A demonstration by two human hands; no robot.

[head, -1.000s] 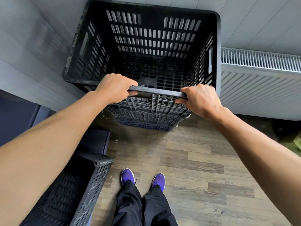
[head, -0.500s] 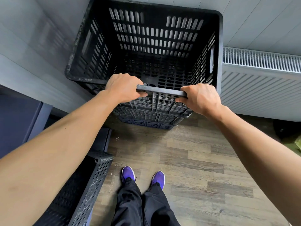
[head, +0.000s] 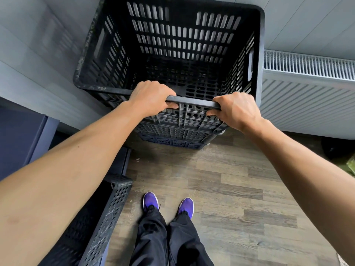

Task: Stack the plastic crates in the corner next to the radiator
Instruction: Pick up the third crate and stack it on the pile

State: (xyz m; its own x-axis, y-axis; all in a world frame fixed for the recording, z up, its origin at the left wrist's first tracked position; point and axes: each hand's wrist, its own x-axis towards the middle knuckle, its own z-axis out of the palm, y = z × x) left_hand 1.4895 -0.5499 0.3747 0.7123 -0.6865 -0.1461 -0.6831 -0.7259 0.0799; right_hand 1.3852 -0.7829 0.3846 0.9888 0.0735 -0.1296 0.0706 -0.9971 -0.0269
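Observation:
A tall black slotted plastic crate [head: 184, 41] stands in the corner, on top of other crates whose ribbed sides [head: 178, 135] show below its near rim. My left hand [head: 151, 97] and my right hand [head: 236, 110] both grip the crate's near rim, fingers curled over the edge. The white radiator [head: 307, 89] runs along the wall just right of the crate. Another black crate [head: 107, 217] sits on the floor at the lower left, partly hidden by my left arm.
Grey panelled walls meet behind the crate. A dark blue cabinet [head: 23, 139] stands at the left. My feet in purple shoes [head: 150, 201] rest on the wood-look floor [head: 230, 189]. Something dark and green [head: 345, 164] lies at the right edge under the radiator.
Both hands, still gripping the near rim, have shifted right and slightly forward with the top crate, moving it closer to the radiator. The view has leaned in a little.

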